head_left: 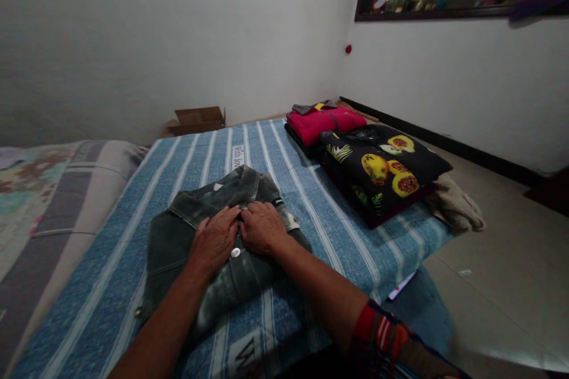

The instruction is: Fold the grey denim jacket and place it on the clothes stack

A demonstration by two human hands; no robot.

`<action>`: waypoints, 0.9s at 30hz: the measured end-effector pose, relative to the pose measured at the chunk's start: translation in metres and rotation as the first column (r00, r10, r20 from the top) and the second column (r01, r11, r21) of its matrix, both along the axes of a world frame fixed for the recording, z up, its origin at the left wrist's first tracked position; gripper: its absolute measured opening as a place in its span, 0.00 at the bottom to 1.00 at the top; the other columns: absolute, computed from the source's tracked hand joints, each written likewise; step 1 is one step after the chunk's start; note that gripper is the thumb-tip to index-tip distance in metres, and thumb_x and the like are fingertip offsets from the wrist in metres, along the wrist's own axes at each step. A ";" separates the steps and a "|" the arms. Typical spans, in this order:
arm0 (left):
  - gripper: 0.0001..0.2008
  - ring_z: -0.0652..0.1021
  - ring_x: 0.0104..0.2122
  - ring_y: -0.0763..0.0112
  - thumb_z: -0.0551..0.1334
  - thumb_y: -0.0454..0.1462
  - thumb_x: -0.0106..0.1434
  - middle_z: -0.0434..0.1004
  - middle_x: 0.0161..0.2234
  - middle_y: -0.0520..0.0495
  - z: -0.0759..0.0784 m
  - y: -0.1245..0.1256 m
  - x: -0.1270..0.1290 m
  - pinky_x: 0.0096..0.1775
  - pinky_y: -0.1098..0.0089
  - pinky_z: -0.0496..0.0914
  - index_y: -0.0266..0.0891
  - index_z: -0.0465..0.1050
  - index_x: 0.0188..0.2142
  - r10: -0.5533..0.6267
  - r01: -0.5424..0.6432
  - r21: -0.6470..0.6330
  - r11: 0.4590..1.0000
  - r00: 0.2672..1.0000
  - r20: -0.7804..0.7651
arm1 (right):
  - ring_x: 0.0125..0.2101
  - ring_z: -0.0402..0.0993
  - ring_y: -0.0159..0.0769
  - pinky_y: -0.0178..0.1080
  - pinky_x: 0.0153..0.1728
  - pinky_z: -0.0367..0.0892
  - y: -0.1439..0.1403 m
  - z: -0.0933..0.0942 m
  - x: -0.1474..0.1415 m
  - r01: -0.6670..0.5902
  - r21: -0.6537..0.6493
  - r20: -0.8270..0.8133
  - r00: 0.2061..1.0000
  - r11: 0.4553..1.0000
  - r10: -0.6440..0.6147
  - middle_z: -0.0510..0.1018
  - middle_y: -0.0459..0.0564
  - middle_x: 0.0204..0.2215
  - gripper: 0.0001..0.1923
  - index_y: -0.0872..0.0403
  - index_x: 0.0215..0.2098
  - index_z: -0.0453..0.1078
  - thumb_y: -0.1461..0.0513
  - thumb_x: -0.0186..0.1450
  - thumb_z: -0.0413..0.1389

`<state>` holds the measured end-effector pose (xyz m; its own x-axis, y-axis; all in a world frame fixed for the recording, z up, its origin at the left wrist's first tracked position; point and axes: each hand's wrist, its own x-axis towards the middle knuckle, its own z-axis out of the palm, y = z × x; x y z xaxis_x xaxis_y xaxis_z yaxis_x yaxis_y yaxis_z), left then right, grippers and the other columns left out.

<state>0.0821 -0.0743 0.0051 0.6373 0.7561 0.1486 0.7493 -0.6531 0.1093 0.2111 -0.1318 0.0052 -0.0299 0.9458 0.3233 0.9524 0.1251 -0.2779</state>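
Note:
A dark grey-green denim jacket [169, 254] lies folded on the blue striped cover, its collar toward the wall. My left hand [216, 235] and my right hand [262, 227] meet at the front of the jacket just below the collar. Both have their fingers curled on the button edge, and the fingertips are partly hidden. A round metal button [235, 253] shows just below them. Near my right hand a small dark label [278, 204] is visible on the fabric.
The blue striped cover [111, 266] spreads under everything. At its right lie a folded black garment with papaya print [386, 166] and a red folded garment [326, 124]. A beige cloth [457, 201] hangs over the right edge. Behind stands a cardboard box [198, 120]; a bed [80, 189] is left.

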 end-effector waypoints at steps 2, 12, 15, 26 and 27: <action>0.20 0.62 0.58 0.65 0.44 0.36 0.65 0.66 0.56 0.45 0.000 0.000 0.000 0.55 0.59 0.57 0.40 0.64 0.53 -0.002 0.002 -0.010 1.000 1.000 0.000 | 0.43 0.64 0.39 0.43 0.45 0.57 0.000 0.001 0.000 0.003 -0.008 -0.002 1.000 1.000 -0.003 0.73 0.53 0.41 0.15 0.56 0.44 0.67 0.58 0.67 0.44; 0.20 0.62 0.59 0.65 0.45 0.36 0.65 0.66 0.56 0.45 0.003 -0.003 0.001 0.55 0.59 0.56 0.39 0.63 0.54 0.019 -0.019 -0.018 1.000 1.000 -0.011 | 0.45 0.63 0.39 0.43 0.46 0.56 -0.001 0.001 -0.001 -0.004 -0.039 -0.019 1.000 0.999 0.003 0.72 0.54 0.42 0.15 0.56 0.45 0.67 0.58 0.67 0.44; 0.20 0.62 0.58 0.66 0.46 0.36 0.64 0.66 0.56 0.45 0.003 -0.003 0.001 0.55 0.59 0.56 0.40 0.63 0.54 0.022 -0.022 -0.021 1.000 1.000 0.006 | 0.45 0.63 0.38 0.42 0.45 0.56 -0.002 0.002 0.000 -0.005 -0.045 -0.026 1.000 0.999 0.004 0.72 0.54 0.41 0.15 0.56 0.44 0.67 0.58 0.67 0.44; 0.20 0.63 0.58 0.67 0.45 0.35 0.64 0.65 0.56 0.46 0.000 -0.002 -0.001 0.55 0.60 0.56 0.42 0.63 0.54 0.013 -0.013 -0.005 1.000 1.000 0.027 | 0.44 0.64 0.39 0.42 0.45 0.57 -0.001 0.001 0.000 -0.009 -0.036 -0.020 1.000 0.999 0.008 0.72 0.53 0.41 0.14 0.56 0.45 0.67 0.58 0.67 0.45; 0.20 0.63 0.58 0.67 0.45 0.35 0.64 0.65 0.56 0.46 0.000 -0.002 -0.001 0.55 0.60 0.56 0.42 0.63 0.54 0.017 -0.017 -0.004 1.000 0.999 0.028 | 0.44 0.63 0.39 0.42 0.45 0.57 -0.002 0.002 0.000 -0.009 -0.041 -0.022 1.000 0.999 0.008 0.72 0.53 0.41 0.14 0.56 0.45 0.67 0.58 0.67 0.45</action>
